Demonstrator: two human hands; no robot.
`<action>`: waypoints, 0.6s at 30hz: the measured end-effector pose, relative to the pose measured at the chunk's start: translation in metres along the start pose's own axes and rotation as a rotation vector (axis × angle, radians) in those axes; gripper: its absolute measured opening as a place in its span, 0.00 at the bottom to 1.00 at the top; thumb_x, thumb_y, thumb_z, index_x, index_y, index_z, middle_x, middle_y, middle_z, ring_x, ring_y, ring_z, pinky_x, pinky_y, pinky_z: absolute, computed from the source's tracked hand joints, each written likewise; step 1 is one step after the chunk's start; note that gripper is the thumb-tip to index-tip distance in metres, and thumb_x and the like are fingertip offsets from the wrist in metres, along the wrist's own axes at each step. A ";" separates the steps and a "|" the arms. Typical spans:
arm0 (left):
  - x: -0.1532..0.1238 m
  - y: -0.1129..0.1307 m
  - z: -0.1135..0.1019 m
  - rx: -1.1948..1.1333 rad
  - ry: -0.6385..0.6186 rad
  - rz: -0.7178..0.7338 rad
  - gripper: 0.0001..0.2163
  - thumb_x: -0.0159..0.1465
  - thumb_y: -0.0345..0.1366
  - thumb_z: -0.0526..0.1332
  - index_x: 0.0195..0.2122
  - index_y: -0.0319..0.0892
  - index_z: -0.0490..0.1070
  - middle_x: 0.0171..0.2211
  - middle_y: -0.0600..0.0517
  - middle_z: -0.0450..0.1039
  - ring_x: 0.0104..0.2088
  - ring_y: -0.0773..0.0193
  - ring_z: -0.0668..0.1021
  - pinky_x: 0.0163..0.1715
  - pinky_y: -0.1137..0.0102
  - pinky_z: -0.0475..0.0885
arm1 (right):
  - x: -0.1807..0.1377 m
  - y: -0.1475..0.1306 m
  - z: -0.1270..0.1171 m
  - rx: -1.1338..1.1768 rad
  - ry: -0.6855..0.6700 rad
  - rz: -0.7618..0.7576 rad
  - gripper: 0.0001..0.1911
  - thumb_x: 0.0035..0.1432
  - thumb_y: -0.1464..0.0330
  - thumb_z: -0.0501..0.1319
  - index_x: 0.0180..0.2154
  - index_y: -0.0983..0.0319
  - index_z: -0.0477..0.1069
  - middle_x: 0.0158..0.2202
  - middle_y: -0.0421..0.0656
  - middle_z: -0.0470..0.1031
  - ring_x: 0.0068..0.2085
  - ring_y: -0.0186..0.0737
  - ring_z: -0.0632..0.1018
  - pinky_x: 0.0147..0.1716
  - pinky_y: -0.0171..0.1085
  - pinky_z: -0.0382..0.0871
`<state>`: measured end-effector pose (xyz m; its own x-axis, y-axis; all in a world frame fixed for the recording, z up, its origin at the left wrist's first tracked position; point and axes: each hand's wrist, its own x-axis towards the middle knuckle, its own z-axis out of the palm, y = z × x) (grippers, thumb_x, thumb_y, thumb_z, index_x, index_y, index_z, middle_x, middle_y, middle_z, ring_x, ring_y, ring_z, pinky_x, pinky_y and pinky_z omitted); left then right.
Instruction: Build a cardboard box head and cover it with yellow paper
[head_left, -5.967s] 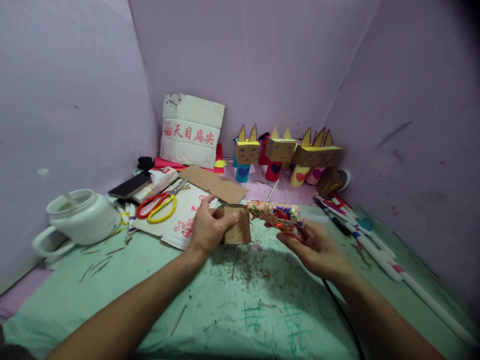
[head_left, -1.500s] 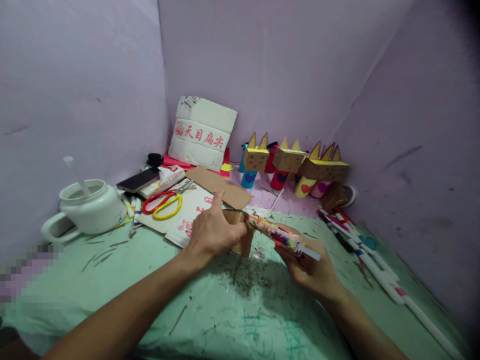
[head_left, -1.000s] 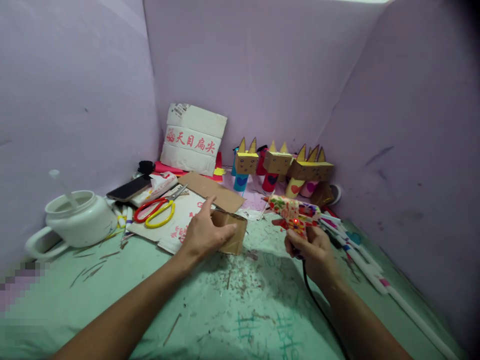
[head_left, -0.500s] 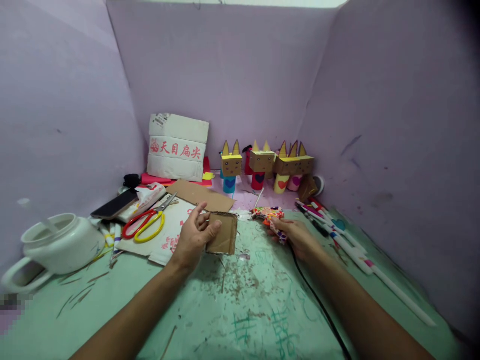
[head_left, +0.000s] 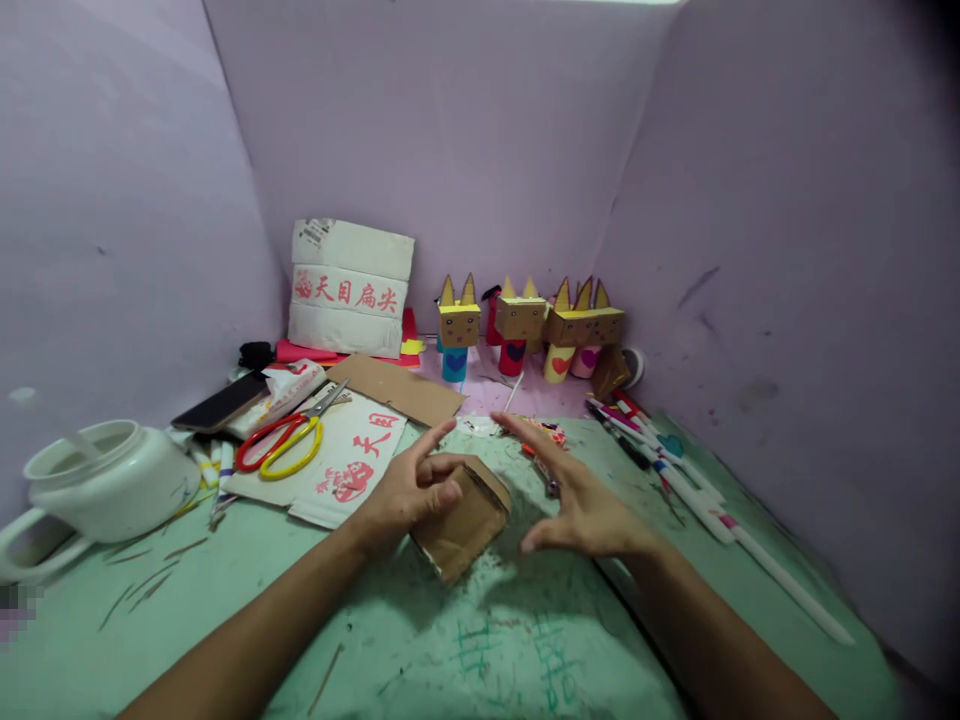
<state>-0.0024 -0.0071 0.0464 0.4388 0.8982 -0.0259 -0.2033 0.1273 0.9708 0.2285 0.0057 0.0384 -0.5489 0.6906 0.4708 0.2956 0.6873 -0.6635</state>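
Note:
My left hand (head_left: pixel 409 490) grips a small brown cardboard box piece (head_left: pixel 461 520) by its left side, tilted above the green mat (head_left: pixel 480 640). My right hand (head_left: pixel 577 500) hovers just right of the cardboard with fingers spread and holds nothing. Behind my right hand the flower-patterned glue gun (head_left: pixel 547 435) lies on the mat, partly hidden by my fingers.
Red and yellow scissors (head_left: pixel 281 445) lie on printed cardboard at the left. A white pot (head_left: pixel 101 490) stands at the far left. A white printed box (head_left: pixel 349 290) and several cardboard animal figures (head_left: pixel 525 320) line the back wall. Pens and glue sticks (head_left: pixel 675 470) lie at the right.
My right hand has laid the glue gun down on the mat and come back open beside the cardboard. My left hand has drawn the cardboard nearer and tilted it.

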 end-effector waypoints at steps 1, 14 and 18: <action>0.000 -0.001 0.001 0.008 -0.038 -0.019 0.57 0.41 0.53 0.74 0.66 0.40 0.44 0.51 0.37 0.74 0.51 0.43 0.76 0.46 0.59 0.72 | 0.000 -0.003 0.005 -0.035 -0.048 -0.059 0.54 0.43 0.48 0.69 0.66 0.54 0.48 0.67 0.50 0.53 0.67 0.55 0.55 0.63 0.55 0.50; -0.007 0.000 -0.003 0.950 -0.009 0.538 0.46 0.44 0.51 0.72 0.62 0.38 0.56 0.59 0.34 0.62 0.59 0.39 0.65 0.57 0.46 0.59 | 0.007 -0.016 0.023 -0.245 0.211 -0.079 0.25 0.38 0.69 0.68 0.43 0.59 0.68 0.37 0.44 0.78 0.38 0.49 0.79 0.49 0.51 0.67; -0.007 -0.006 0.007 1.165 0.058 0.723 0.33 0.48 0.39 0.69 0.54 0.36 0.63 0.49 0.37 0.71 0.48 0.44 0.72 0.51 0.48 0.64 | 0.007 -0.012 0.029 -0.303 0.252 -0.146 0.25 0.38 0.70 0.67 0.43 0.59 0.69 0.37 0.44 0.80 0.38 0.51 0.81 0.54 0.56 0.62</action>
<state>0.0013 -0.0173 0.0423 0.5077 0.6327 0.5848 0.4894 -0.7704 0.4086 0.1985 -0.0043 0.0329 -0.4049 0.5887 0.6996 0.4665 0.7911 -0.3956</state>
